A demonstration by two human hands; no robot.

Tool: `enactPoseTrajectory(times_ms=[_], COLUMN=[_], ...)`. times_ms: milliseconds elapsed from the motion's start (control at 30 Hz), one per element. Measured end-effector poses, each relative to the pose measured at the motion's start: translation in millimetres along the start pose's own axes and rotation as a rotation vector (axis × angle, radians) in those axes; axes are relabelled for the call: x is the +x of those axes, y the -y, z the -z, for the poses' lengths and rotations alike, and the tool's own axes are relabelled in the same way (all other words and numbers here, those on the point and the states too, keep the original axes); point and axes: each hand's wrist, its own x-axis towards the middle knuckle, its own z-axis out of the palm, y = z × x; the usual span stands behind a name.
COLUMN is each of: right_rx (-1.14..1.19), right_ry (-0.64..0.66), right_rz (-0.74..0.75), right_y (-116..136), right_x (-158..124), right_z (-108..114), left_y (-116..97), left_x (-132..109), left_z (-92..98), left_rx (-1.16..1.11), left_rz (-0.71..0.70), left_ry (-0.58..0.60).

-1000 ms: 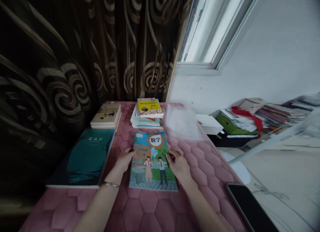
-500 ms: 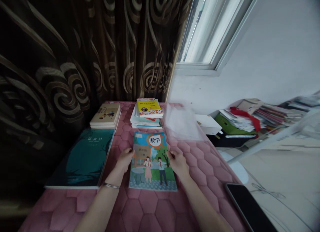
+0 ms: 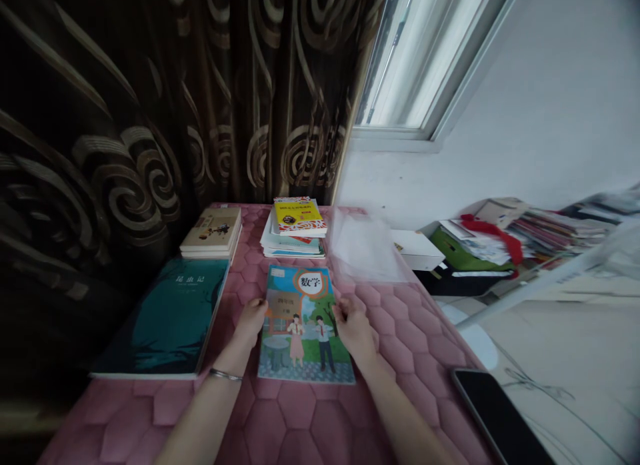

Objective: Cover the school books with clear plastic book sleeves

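Observation:
A math textbook (image 3: pixel 305 338) with two cartoon children on its cover lies on the pink hexagon-patterned tablecloth (image 3: pixel 280 418). My left hand (image 3: pixel 251 321) is closed at its left edge, thumb and fingers pinching the side. On the opposite edge, my right hand (image 3: pixel 354 328) grips it with curled fingers. To the left rests a large dark teal book (image 3: pixel 175 318). Behind that sits a short stack of tan books (image 3: pixel 211 231). Beyond the textbook stands a pile of books topped by a yellow one (image 3: pixel 296 215).
Clear plastic sheets (image 3: pixel 363 245) lie at the back right of the table. A black phone (image 3: pixel 500 415) is at the right edge. Past the table are a white box (image 3: pixel 417 249) and a green bag (image 3: pixel 457 251) with papers. A dark patterned curtain (image 3: pixel 225 105) hangs behind.
The textbook stays almost in place. My hands have shifted only slightly along its sides, both still at its edges.

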Motion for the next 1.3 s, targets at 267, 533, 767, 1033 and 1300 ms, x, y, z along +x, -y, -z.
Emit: enactPoseTrajectory(times_ms=[267,533,767,1033,1300], right_rx=[-0.105,-0.102,0.092,0.056,-0.082], right_ry=[-0.013,-0.026,-0.024,0.030,-0.008], right_rz=[0.082,0.095,0.061,-0.029,0.019], right_y=[-0.7,-1.3,1.7,0.0,-0.3], right_x=[-2.6,-4.3,-4.7,3.3,1.9], right_z=[-2.7,3.2,6.3,10.9,7.1], left_y=[-0.7,1.6,1.3,1.1,-1.4], left_x=[-2.8,-6.3,-6.7,-7.1,-9.9], left_z=[-1.2,-1.5,-0.2,-2.4,-1.8], left_rx=[0.017,-0.075,-0.031,0.107,0.088], left_rz=[0.021,0.017,-0.008,-0.047,-0.040], left_ry=[-0.047,-0.002,-0.013,-0.066,-0.069])
